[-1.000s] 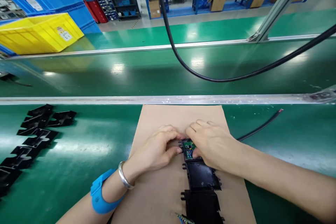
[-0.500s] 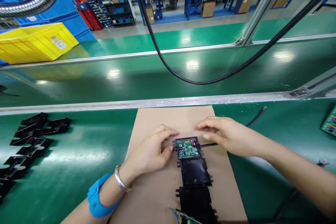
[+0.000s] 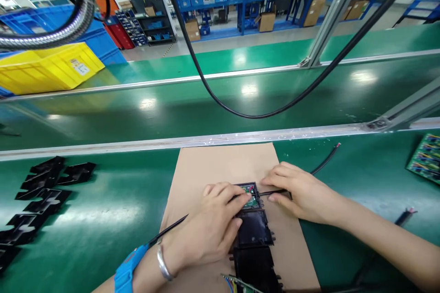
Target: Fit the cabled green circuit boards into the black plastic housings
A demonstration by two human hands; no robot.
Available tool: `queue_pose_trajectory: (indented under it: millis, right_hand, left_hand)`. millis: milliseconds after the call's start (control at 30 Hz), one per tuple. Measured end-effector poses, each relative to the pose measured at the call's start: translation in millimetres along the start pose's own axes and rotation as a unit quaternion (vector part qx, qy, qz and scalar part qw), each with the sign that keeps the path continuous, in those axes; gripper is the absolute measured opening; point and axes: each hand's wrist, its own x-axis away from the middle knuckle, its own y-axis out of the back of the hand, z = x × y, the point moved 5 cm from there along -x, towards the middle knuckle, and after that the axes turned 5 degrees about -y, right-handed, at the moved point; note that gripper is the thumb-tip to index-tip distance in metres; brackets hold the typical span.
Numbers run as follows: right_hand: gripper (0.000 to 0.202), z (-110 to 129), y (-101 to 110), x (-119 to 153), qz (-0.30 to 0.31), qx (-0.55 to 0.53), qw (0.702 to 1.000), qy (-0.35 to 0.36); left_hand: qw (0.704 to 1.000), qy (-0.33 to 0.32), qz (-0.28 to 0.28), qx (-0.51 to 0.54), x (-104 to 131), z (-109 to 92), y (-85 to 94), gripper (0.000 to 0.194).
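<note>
At the left of the green surface point(image 3: 113, 187), black parts point(image 3: 43, 206) lay loosely clustered, well apart from the hands. The left hand point(image 3: 209, 226) hung palm down over the cardboard point(image 3: 223, 160), fingers bent toward the right; its grip was spread, thumb clear of the fingers, fingertips over the circuit board point(image 3: 253, 203). That board sat in the black case point(image 3: 257, 198) at the far end of a row, between the two grips, the left hand nearer. From the case's right side a black cable point(image 3: 270, 192) ran crosswise to the right hand point(image 3: 304, 192). This one slanted in from the near right, thumb nearer, fingers farther, its grip narrow about the cable; whether it pinched, I could not tell.
</note>
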Motion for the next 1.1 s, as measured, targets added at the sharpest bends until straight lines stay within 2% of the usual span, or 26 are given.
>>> queue_pose_trajectory:
  millis: [67, 100, 200, 267, 333, 433, 500, 567, 600, 633, 667, 700, 733, 800, 867, 933, 1000, 1100]
  right_hand:
    - [0.015, -11.3, 3.9, 6.8, 0.001, 0.044, 0.999, 0.001]
    - [0.013, -16.1, 6.3, 9.2, -0.005, 0.065, 0.998, 0.004]
    - [0.018, -27.2, 23.0, 0.8, -0.059, 0.110, 0.992, 0.021]
    - [0.018, -35.9, 47.1, -23.1, -0.112, 0.125, 0.986, 0.021]
    - [0.017, -46.2, 78.5, -57.5, -0.146, 0.133, 0.980, 0.008]
    - [0.017, -52.6, 118.9, -98.5, -0.176, 0.151, 0.973, -0.020]
    - [0.027, -41.0, 125.0, -97.8, -0.195, 0.166, 0.966, -0.045]
    - [0.022, -12.5, 105.5, -71.3, -0.163, 0.134, 0.977, -0.039]
    - [0.015, 7.3, 84.6, -51.6, -0.091, 0.081, 0.993, -0.013]
    - [0.015, 28.7, 59.6, -28.4, 0.008, 0.017, 1.000, 0.011]
    - [0.015, 49.1, 37.5, -4.0, 0.076, -0.045, 0.996, 0.019]
    - [0.008, 66.4, 18.5, 18.4, 0.121, -0.097, 0.988, 0.010]
    - [0.009, 79.9, 4.7, 36.4, 0.129, -0.127, 0.984, -0.005]
    - [0.004, 96.0, -11.9, 57.8, 0.112, -0.147, 0.982, -0.030]
    - [0.009, 100.3, -14.7, 61.7, 0.068, -0.149, 0.985, -0.052]
    - [0.015, 99.9, -9.8, 55.7, 0.024, -0.145, 0.987, -0.071]
    - [0.014, 101.7, -1.3, 47.2, -0.045, -0.097, 0.991, -0.079]
    - [0.015, 116.4, 5.8, 38.0, -0.164, 0.091, 0.981, -0.059]
  left_hand:
    - [0.999, 0.031, -0.021, -0.013, 15.2, 14.0, 5.4, 0.053]
    - [0.998, 0.051, -0.023, -0.032, 22.6, 23.1, 7.6, 0.046]
    - [0.990, 0.090, -0.015, -0.103, 28.4, 55.6, 18.1, 0.007]
    - [0.982, 0.114, -0.043, -0.141, 11.0, 80.8, 37.5, 0.009]
    - [0.969, 0.146, -0.097, -0.176, -18.9, 104.5, 66.2, 0.011]
    - [0.948, 0.180, -0.163, -0.204, -58.7, 119.1, 101.0, 0.019]
    - [0.949, 0.177, -0.172, -0.198, -63.6, 105.8, 103.0, 0.029]
    - [0.968, 0.148, -0.138, -0.150, -47.0, 73.9, 84.8, 0.031]
    - [0.981, 0.122, -0.103, -0.108, -32.8, 52.7, 69.9, 0.027]
    - [0.994, 0.100, -0.036, 0.001, -16.3, 30.8, 49.8, 0.026]
    - [0.992, 0.094, 0.025, 0.085, 1.6, 9.5, 31.2, 0.030]
    - [0.984, 0.103, 0.063, 0.134, 18.7, -8.6, 16.2, 0.038]
    - [0.978, 0.114, 0.070, 0.158, 32.4, -23.0, 6.0, 0.038]
    - [0.971, 0.139, 0.055, 0.184, 48.1, -39.5, -5.7, 0.017]
    - [0.965, 0.161, 0.018, 0.204, 50.0, -43.0, -7.4, 0.004]
    - [0.959, 0.175, -0.025, 0.220, 44.3, -40.9, -3.1, 0.009]
    - [0.955, 0.181, -0.073, 0.224, 36.4, -39.2, 2.7, 0.016]
    - [0.939, 0.195, -0.130, 0.250, 25.8, -38.9, 1.8, 0.023]
